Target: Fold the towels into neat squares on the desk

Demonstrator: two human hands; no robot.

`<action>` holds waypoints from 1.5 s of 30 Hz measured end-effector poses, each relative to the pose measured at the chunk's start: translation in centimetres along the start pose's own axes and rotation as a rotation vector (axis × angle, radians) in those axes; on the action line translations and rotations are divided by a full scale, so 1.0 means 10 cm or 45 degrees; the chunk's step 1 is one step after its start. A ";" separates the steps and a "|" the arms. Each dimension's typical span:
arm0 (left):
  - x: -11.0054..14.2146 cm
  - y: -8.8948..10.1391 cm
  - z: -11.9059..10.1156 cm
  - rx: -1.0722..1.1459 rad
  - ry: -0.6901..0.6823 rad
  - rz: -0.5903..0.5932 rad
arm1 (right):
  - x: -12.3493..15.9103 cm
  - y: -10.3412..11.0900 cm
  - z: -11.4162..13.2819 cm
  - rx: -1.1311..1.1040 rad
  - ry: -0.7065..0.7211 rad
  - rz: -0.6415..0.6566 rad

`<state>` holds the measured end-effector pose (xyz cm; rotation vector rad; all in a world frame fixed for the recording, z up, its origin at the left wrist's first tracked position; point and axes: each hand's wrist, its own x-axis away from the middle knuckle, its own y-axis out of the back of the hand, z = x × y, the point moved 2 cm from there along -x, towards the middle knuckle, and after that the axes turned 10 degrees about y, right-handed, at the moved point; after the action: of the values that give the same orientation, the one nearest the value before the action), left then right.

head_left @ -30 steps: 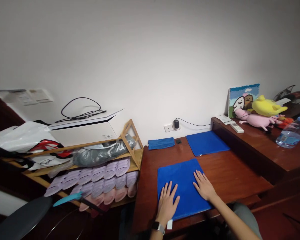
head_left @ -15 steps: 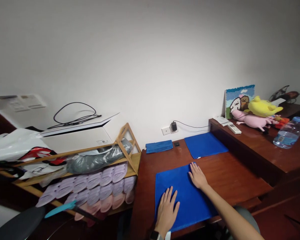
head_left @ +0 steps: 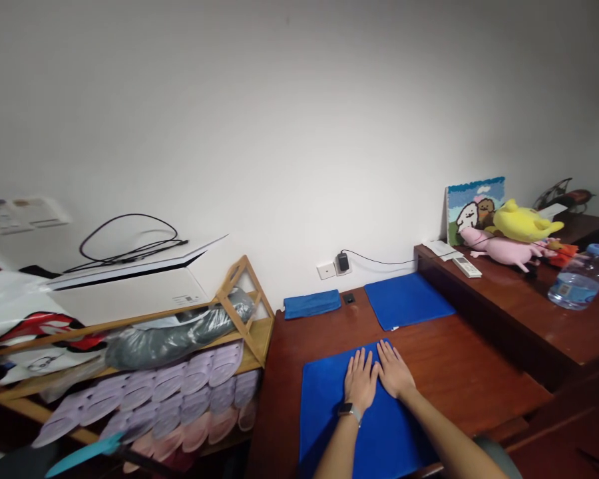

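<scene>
A blue cloth (head_left: pixel 324 406) lies spread flat on the reddish-brown desk (head_left: pixel 469 359) in front of me. My left hand (head_left: pixel 361 382), with a watch (head_left: pixel 349 410) on its wrist, rests flat on the cloth's upper middle, fingers stretched out. Right beside it, my right hand (head_left: pixel 395 372) lies flat near the cloth's upper right corner, fingers extended. The two hands touch or nearly touch at the thumbs. Neither holds anything. Farther back lie a second flat blue cloth (head_left: pixel 406 299) and a folded blue cloth (head_left: pixel 312 305).
On the raised ledge at right are a water bottle (head_left: pixel 579 279), a pink plush toy (head_left: pixel 502 251), a yellow plush toy (head_left: pixel 526 221), a remote (head_left: pixel 466 267) and a picture (head_left: pixel 472 206). At left, a wooden rack (head_left: pixel 264 332) holds slippers (head_left: pixel 170 386). A plugged-in charger (head_left: pixel 343 261) trails a cord.
My left hand has moved from the cloth's lower left up and right, beside my right hand. The right hand stays near the upper right corner. The view has shifted slightly.
</scene>
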<state>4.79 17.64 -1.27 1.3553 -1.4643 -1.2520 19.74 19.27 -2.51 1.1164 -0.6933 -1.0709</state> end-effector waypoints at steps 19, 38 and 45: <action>0.31 0.32 1.55 -0.212 0.300 -0.222 | 0.01 0.03 0.05 0.055 -0.033 -0.007; 0.34 0.10 0.80 -0.076 0.161 -0.076 | -0.03 -0.02 -0.05 0.041 0.013 0.012; 0.68 0.47 1.84 -0.179 0.396 -0.097 | -0.01 -0.03 -0.07 0.046 -0.001 0.027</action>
<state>-14.98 13.63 -1.36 1.4470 -1.1003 -1.1096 20.16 19.61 -3.03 1.1375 -0.7263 -1.0441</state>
